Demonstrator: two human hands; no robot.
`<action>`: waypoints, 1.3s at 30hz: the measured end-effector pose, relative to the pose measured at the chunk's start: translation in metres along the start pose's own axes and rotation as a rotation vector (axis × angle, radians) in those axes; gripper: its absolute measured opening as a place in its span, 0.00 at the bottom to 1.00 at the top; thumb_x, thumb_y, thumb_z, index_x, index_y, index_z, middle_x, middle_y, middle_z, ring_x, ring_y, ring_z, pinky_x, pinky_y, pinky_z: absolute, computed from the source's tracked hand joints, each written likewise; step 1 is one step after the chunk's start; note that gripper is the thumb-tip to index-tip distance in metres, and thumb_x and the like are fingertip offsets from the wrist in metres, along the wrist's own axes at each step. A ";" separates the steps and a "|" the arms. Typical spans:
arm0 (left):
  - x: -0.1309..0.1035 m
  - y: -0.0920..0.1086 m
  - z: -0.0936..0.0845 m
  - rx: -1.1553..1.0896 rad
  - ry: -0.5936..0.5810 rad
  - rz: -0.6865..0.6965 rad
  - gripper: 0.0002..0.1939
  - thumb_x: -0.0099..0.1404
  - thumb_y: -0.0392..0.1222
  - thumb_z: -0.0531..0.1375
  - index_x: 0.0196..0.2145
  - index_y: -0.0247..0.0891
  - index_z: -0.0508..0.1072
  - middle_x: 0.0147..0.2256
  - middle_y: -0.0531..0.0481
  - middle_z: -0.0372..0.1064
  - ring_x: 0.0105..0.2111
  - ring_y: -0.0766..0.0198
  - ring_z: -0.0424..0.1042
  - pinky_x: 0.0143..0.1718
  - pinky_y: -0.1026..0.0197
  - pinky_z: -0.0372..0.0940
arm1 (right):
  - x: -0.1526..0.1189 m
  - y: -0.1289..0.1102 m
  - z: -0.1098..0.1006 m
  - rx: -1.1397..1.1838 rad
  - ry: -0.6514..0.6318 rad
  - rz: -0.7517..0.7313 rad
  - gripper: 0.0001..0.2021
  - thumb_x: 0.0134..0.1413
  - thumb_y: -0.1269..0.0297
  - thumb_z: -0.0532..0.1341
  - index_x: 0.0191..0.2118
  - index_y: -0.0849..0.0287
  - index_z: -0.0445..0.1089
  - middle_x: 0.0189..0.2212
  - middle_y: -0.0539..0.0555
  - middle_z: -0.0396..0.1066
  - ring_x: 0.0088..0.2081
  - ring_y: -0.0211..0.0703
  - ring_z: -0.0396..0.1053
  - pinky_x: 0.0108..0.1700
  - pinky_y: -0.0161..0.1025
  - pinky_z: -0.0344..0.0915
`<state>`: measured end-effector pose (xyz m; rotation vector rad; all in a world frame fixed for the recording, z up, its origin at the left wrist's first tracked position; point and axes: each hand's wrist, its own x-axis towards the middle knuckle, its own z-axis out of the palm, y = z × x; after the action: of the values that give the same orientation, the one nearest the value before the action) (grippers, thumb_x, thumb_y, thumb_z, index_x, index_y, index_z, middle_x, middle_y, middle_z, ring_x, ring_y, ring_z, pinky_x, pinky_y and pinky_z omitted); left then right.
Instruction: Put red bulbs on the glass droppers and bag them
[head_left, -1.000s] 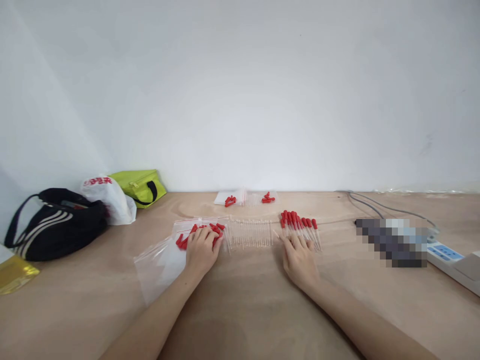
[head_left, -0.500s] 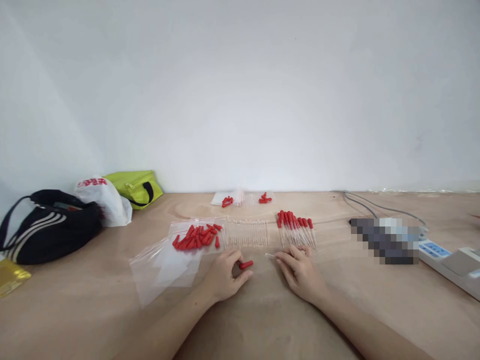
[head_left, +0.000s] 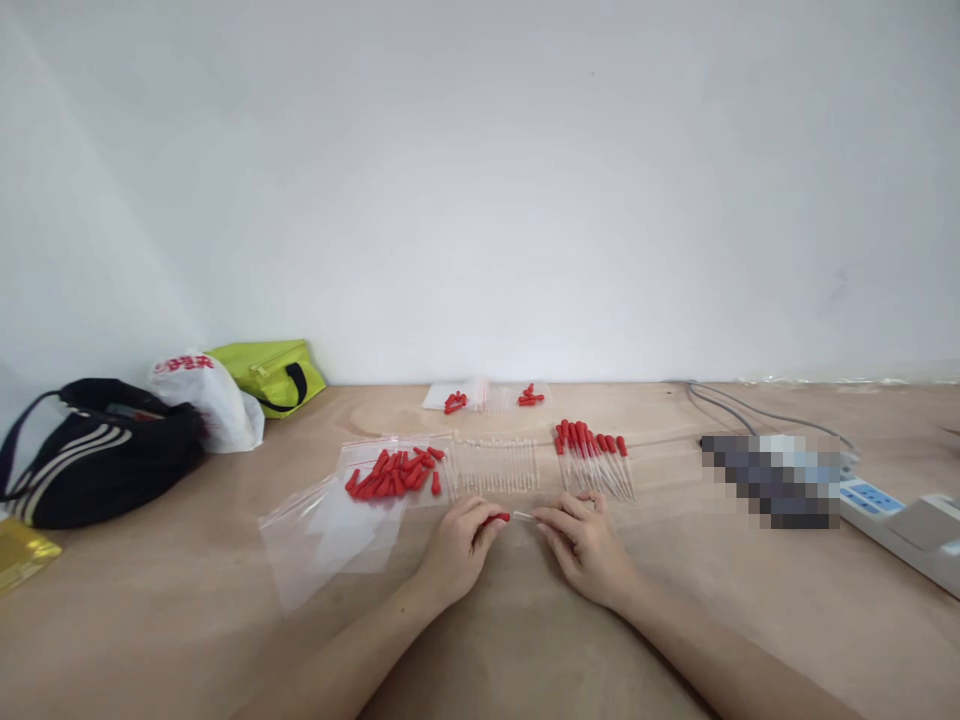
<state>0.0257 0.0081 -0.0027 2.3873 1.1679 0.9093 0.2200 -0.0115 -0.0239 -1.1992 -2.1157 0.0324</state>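
Between the thumb and fingers of my left hand [head_left: 461,550] is a red rubber dropper bulb [head_left: 505,517], its end pointing right. My right hand [head_left: 585,545] pinches a thin clear glass dropper tube [head_left: 523,516], whose tip points left at the bulb with a small gap between them. Just beyond my hands lies a row of bare glass tubes [head_left: 499,467]. Left of that row, a heap of red bulbs [head_left: 397,473] rests on a clear plastic bag [head_left: 322,540]. Assembled droppers with red bulbs [head_left: 589,445] lie side by side beyond my right hand.
Two small clear bags with red bulbs [head_left: 530,396] lie near the wall. At the left are a black bag [head_left: 112,455], a white plastic bag [head_left: 206,405] and a lime-green bag [head_left: 262,365]. A power strip [head_left: 885,510] and grey cables [head_left: 739,405] lie at the right.
My left fingers have closed on the red bulb, which lay loosely within the open hand before. My right hand has shifted slightly left, bringing the tube closer to the bulb.
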 end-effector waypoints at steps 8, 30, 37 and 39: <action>0.001 -0.002 0.002 0.014 0.000 -0.005 0.09 0.63 0.38 0.51 0.32 0.39 0.71 0.30 0.52 0.71 0.33 0.62 0.69 0.35 0.61 0.61 | 0.002 -0.002 0.000 0.069 -0.055 -0.017 0.13 0.57 0.69 0.50 0.43 0.52 0.68 0.30 0.51 0.69 0.33 0.37 0.65 0.45 0.44 0.47; -0.004 -0.004 0.000 0.134 -0.026 0.252 0.12 0.64 0.39 0.49 0.27 0.37 0.69 0.26 0.50 0.69 0.28 0.63 0.66 0.38 0.56 0.56 | 0.006 -0.006 0.002 0.006 -0.074 -0.146 0.14 0.57 0.71 0.46 0.31 0.59 0.68 0.24 0.49 0.65 0.27 0.35 0.60 0.35 0.38 0.45; -0.005 -0.002 -0.001 0.168 -0.065 0.284 0.09 0.62 0.38 0.50 0.29 0.38 0.69 0.26 0.50 0.69 0.29 0.62 0.66 0.42 0.55 0.56 | 0.006 -0.011 0.005 0.008 -0.121 -0.133 0.14 0.58 0.71 0.45 0.29 0.59 0.67 0.24 0.49 0.65 0.26 0.35 0.59 0.35 0.37 0.45; -0.004 -0.002 -0.002 0.185 -0.076 0.295 0.09 0.62 0.38 0.51 0.29 0.39 0.70 0.27 0.50 0.69 0.30 0.62 0.66 0.43 0.54 0.55 | 0.007 -0.010 0.004 0.006 -0.135 -0.143 0.14 0.58 0.70 0.45 0.29 0.59 0.67 0.24 0.49 0.65 0.27 0.35 0.59 0.35 0.37 0.46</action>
<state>0.0214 0.0061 -0.0044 2.7710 0.9228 0.8175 0.2074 -0.0108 -0.0196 -1.0651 -2.3127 0.0567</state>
